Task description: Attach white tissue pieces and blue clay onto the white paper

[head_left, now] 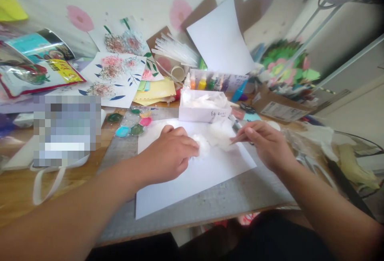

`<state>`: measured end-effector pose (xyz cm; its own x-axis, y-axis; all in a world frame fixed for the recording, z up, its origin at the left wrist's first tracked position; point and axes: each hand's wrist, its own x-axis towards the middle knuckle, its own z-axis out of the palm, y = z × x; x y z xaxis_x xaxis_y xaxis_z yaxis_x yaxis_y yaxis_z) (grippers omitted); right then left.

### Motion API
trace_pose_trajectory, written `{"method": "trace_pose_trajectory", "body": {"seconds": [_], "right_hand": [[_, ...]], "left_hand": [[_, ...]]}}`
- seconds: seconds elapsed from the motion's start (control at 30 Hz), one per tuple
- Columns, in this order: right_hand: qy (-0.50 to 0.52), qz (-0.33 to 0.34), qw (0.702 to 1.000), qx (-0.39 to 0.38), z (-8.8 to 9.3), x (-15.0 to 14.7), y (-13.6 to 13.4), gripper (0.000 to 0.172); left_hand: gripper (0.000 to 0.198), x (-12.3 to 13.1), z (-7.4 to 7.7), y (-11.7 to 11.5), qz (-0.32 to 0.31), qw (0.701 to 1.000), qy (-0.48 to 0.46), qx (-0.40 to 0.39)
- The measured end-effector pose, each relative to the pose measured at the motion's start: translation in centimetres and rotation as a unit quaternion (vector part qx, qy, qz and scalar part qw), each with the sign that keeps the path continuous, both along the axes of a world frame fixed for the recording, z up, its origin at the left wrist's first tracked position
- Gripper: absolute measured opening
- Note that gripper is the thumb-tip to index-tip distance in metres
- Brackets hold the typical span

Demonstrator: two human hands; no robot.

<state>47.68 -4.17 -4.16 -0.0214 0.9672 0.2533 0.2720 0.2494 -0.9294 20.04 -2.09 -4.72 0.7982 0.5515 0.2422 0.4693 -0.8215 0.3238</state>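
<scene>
My left hand (177,149) is closed on a crumpled wad of white tissue or cotton (201,145), just above a white sheet of paper (168,191). To its right, my right hand (264,139) pinches with thumb and fingers at the edge of a looser, thin white piece of tissue or cotton (220,135). The two white pieces lie close together, and I cannot tell whether they are joined. Directly behind them stands a white box (204,114) holding more white, fluffy material (205,99).
Several paint bottles (202,82) stand behind the box. A palette with coloured paints (136,129) lies left of the paper, near painted flower pictures (114,75). Beyond these is a blurred device (67,129). A cardboard box (280,105) and scissors (315,169) are at right.
</scene>
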Motion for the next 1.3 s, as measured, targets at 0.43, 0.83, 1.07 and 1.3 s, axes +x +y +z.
{"method": "trace_pose_trajectory", "body": {"seconds": [0.43,0.83,1.07,1.3], "right_hand": [[0.025,0.074,0.997,-0.028,0.0,1.0,-0.1,0.015],[-0.046,0.060,0.997,-0.028,0.5,1.3,0.4,0.018],[-0.068,0.064,0.996,-0.007,0.8,0.7,0.3,0.016],[-0.065,0.043,0.997,-0.026,1.5,-1.0,0.4,0.020]], "left_hand": [[0.030,0.0,0.2,-0.2,-0.013,0.999,0.028,0.013],[0.029,-0.1,0.2,-0.4,-0.017,0.999,0.033,0.020],[0.027,0.0,0.2,-0.2,-0.019,0.999,0.034,0.023],[0.024,-0.1,0.1,-0.3,-0.023,0.999,0.031,0.030]]}}
